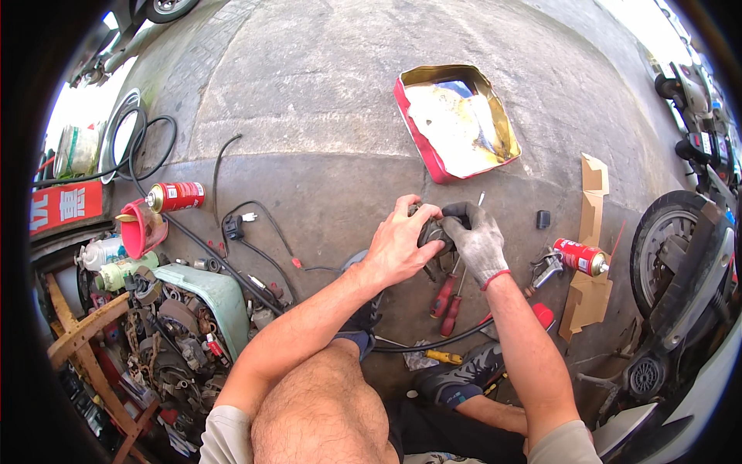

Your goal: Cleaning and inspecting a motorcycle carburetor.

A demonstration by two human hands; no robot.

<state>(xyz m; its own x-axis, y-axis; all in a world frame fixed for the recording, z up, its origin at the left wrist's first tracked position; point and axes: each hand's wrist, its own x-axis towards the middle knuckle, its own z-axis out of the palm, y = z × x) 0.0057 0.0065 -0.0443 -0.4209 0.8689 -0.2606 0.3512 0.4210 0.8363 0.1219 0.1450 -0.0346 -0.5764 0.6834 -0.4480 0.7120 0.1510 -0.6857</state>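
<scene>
A small dark, grimy mechanical part (433, 228) is held between my two hands at the centre of the view, partly hidden by the fingers. My bare left hand (398, 247) grips it from the left. My right hand (475, 243), in a grey work glove with darkened fingertips, pinches it from the right. Just below them, two red-handled screwdrivers (450, 313) lie on the concrete. A small black cap-like piece (543, 219) sits to the right of my gloved hand.
Red-rimmed pan (421, 135) ahead. At right: spray can (576, 255), air gun (546, 271), cardboard (583, 313), scooter wheel (645, 263). At left: spray can (176, 197), red funnel (143, 232), hoses (220, 251), crate of greasy parts (193, 278). Yellow-handled tool (444, 358) near my foot.
</scene>
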